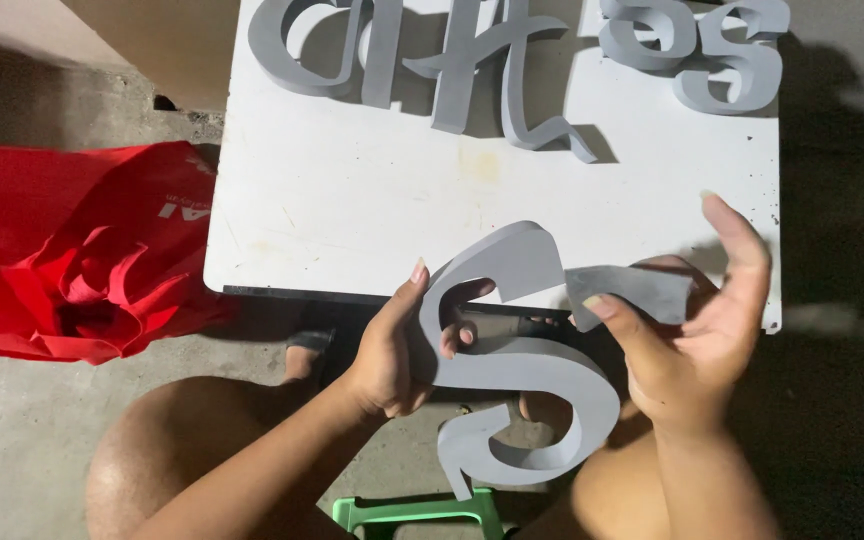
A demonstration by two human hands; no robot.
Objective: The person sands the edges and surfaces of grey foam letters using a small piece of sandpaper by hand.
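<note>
Nearest me, left hand (387,350) grips the grey S-shaped foam letter (522,370) at its upper curve, above my knees. Right hand (697,330) pinches a grey flat strip (632,290) against the tip. Step looks like edge-facing; aligning needs care. More matte letters (432,60) lie far on the white table (352,200).

A red fabric shopping bag (62,250) lies crumpled on the concrete floor, left of the white desk (352,200); white print shows on its upper fold. Grey raised sign letters, thick and foam-like, lie along the desk's far edge: a joined cursive group (422,60) at centre and a curled pair (702,50) at right. One more large grey curved sign letter (522,370) is held up near the desk's front edge.
</note>
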